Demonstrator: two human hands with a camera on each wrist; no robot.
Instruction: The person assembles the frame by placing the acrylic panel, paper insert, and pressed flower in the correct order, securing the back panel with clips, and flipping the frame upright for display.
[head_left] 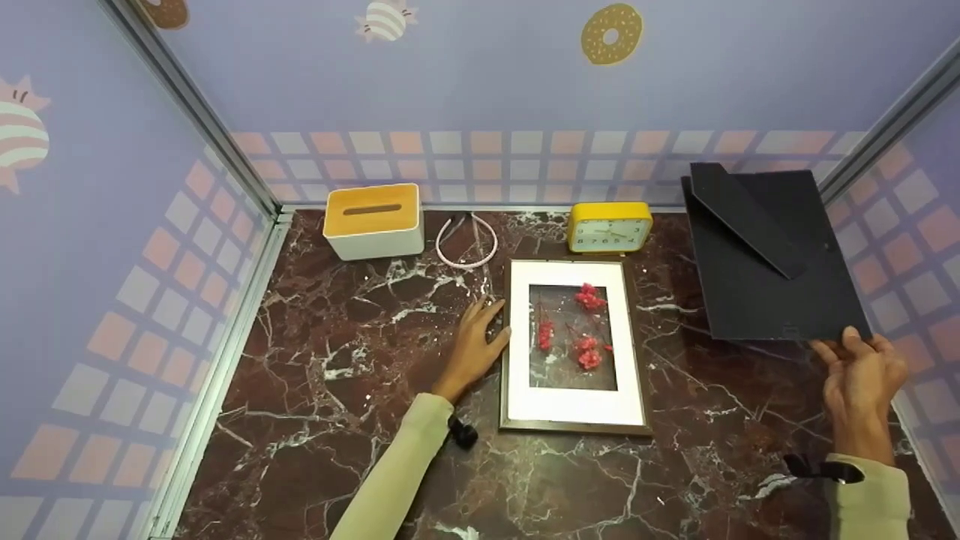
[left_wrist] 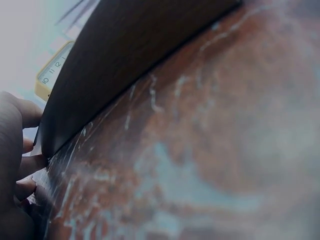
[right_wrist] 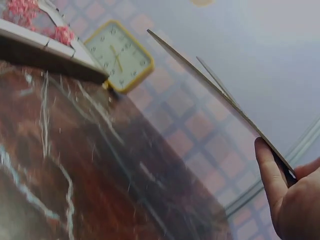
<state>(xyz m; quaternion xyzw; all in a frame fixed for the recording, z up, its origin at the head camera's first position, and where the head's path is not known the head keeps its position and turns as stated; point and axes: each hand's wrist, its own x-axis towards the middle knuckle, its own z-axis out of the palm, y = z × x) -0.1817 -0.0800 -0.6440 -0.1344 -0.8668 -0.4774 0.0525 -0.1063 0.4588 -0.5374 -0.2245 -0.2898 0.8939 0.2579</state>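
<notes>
A picture frame (head_left: 574,409) with a white mat lies on the marble table, several red dried flower sprigs (head_left: 589,352) showing in its window. My left hand (head_left: 476,345) rests at its left edge, fingers extended and touching the frame's side; the left wrist view has these fingers (left_wrist: 31,167) against the dark edge. To the right, my right hand (head_left: 862,375) pinches the lower right corner of a black backing board (head_left: 780,300) with a stand flap. The right wrist view shows the board (right_wrist: 220,92) nearly edge-on, raised and tilted, between thumb and fingers.
A yellow alarm clock (head_left: 610,227) stands just behind the frame. Farther left are a pale hairband (head_left: 466,265) and a white tissue box (head_left: 379,244) with a yellow-orange lid. Patterned panel walls (head_left: 487,97) enclose the table at the back and both sides.
</notes>
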